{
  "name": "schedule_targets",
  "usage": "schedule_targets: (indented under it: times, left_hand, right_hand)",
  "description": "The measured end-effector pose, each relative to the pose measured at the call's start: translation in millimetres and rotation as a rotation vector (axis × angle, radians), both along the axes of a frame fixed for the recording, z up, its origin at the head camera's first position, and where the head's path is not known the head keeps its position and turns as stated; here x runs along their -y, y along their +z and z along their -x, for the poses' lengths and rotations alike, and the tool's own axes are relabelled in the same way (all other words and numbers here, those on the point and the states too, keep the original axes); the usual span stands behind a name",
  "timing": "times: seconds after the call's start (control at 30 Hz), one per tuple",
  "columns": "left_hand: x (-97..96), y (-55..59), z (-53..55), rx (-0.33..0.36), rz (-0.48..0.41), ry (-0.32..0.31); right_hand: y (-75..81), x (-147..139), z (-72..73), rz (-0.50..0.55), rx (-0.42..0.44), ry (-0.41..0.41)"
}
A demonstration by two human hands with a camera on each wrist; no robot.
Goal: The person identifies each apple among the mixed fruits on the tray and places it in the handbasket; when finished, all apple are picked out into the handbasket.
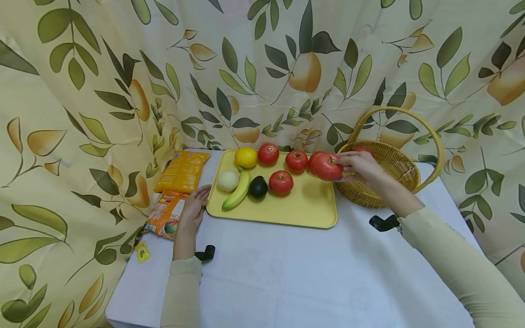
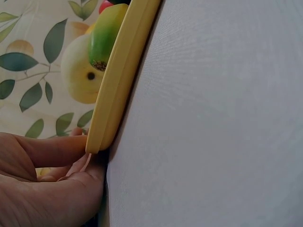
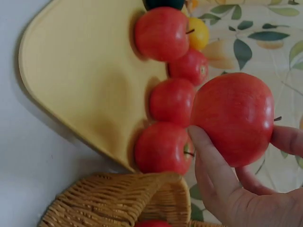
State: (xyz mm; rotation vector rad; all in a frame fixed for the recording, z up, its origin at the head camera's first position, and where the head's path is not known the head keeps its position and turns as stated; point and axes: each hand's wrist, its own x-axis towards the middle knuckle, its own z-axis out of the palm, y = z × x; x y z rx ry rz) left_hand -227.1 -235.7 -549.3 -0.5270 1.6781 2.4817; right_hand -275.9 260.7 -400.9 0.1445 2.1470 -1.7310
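My right hand grips a red apple above the right end of a yellow tray; in the right wrist view that apple sits between thumb and fingers. At the tray's left edge, my left hand pinches the rim, seen close in the left wrist view on the tray's rim. Several more red apples lie on the tray, one partly hidden behind the held apple. With them are a yellow lemon, a pale round fruit, a banana and a dark avocado.
Right of the tray stands a wicker basket with a tall handle; a red apple shows inside it. Orange packets and a small yellow sachet lie at the left. A leaf-patterned curtain hangs behind the white table.
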Motion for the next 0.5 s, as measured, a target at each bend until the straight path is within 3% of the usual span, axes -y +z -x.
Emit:
schedule_targets:
  times: [0.5]
  left_hand:
    - [1.5,-0.8,0.3,-0.007,0.004,-0.009]
  right_hand:
    - [3.7,-27,15.9,0.044,0.013,-0.079]
